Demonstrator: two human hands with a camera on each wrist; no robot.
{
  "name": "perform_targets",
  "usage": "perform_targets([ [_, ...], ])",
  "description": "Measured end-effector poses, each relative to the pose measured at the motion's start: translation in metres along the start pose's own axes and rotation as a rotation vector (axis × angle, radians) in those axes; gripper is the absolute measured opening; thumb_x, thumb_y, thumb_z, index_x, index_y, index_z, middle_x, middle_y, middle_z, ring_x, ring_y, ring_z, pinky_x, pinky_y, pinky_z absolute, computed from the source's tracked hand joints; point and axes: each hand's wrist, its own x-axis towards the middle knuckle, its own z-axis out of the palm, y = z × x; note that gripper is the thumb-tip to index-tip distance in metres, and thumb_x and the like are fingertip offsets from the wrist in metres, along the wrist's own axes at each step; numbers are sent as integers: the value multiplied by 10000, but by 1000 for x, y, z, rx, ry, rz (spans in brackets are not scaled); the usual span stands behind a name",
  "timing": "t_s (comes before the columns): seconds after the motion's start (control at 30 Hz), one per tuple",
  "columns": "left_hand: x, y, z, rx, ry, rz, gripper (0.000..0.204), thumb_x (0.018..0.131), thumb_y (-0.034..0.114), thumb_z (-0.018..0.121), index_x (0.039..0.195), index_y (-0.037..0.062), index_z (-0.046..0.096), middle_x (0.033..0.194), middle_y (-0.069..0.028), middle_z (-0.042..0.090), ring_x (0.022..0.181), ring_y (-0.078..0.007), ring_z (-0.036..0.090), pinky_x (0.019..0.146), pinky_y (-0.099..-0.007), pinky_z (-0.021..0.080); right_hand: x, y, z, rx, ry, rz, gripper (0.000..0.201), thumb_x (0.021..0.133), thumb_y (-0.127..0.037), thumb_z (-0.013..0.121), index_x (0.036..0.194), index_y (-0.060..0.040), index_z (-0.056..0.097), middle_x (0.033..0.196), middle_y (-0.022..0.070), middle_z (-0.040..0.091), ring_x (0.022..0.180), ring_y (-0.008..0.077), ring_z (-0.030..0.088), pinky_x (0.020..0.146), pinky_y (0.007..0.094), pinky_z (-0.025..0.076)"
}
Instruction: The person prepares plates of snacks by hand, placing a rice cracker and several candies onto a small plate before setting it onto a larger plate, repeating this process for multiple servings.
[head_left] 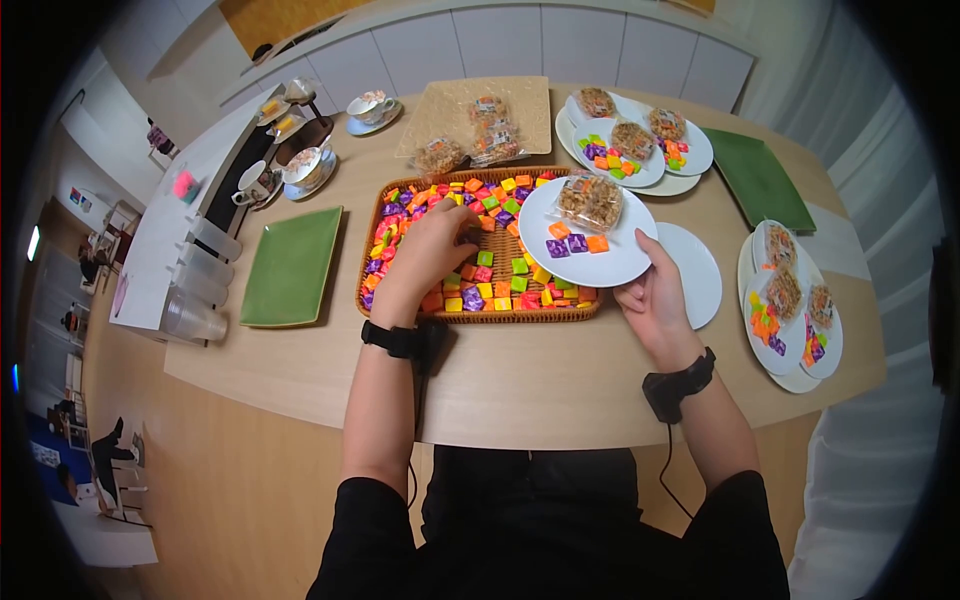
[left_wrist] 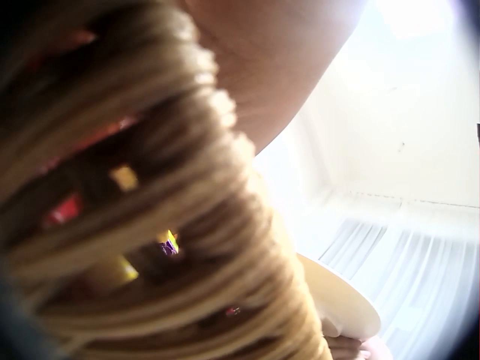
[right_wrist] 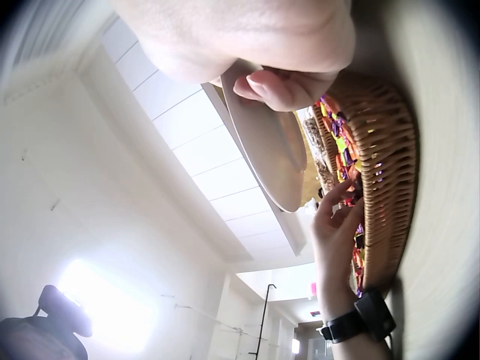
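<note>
My left hand (head_left: 432, 248) reaches down into the brown wicker basket (head_left: 480, 316), which is filled with small wrapped candies (head_left: 484, 274) in red, orange, yellow, green and purple. Its fingers are bent over the candies, thumb and fingertips apart. In the right wrist view the same fingertips touch the candies near the basket's wall. Over the basket's right side, my right hand (head_left: 660, 300) grips the rim of a white plate (head_left: 612, 262), thumb on top and fingers beneath. That plate carries a clear-wrapped crumbly cake (head_left: 590, 202) and several orange and purple candies (head_left: 577, 243).
A bare white plate (head_left: 690, 262) lies right of the basket. Larger plates with filled small plates stand at the back (head_left: 690, 186) and right (head_left: 752, 335). Green trays (head_left: 290, 270) flank both sides. Wrapped cakes sit on a beige board (head_left: 440, 105); teacups (head_left: 305, 165) and plastic cups (head_left: 195, 318) stand left.
</note>
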Motion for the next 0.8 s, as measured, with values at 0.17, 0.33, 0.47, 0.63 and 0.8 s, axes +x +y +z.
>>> perform_targets([
  [0.17, 2, 0, -5, 7, -40, 25, 184, 784, 41, 792, 958, 22, 736, 955, -136, 684, 906, -321, 695, 812, -422, 564, 2, 1, -3, -2, 4, 3, 227, 1010, -312, 626, 1059, -98, 569, 830, -23, 606, 485, 37, 379, 383, 200, 259],
  [0.33, 5, 15, -13, 46, 155, 59, 198, 834, 85, 814, 1012, 17, 761, 932, -110, 714, 779, -210, 706, 719, -334, 566, 2, -1, -1, -5, -2, 2, 232, 1010, -319, 625, 1050, -97, 571, 817, -28, 600, 484, 35, 372, 384, 198, 256],
  [0.47, 5, 42, -19, -371, 226, 107, 107, 882, 39, 779, 983, 6, 763, 932, -58, 715, 797, -115, 682, 719, -275, 547, 1, 0, -3, 6, -28, 2, 232, 1008, -322, 628, 1055, -102, 570, 809, -32, 595, 485, 33, 366, 384, 198, 254],
  [0.63, -4, 89, -11, -417, 54, 330, 151, 857, 40, 795, 1006, 25, 773, 946, -62, 725, 798, -131, 665, 732, -274, 549, -2, 2, 1, -46, -22, 23, 238, 993, -352, 646, 1023, -125, 580, 766, -42, 558, 498, 35, 363, 402, 207, 259],
  [0.8, -6, 98, 2, -481, -108, 359, 200, 857, 49, 796, 1056, 44, 773, 1010, -58, 740, 886, -148, 683, 766, -282, 558, -2, 2, 4, -55, -17, 34, 246, 995, -358, 641, 1035, -121, 583, 779, -39, 564, 498, 34, 356, 401, 204, 260],
])
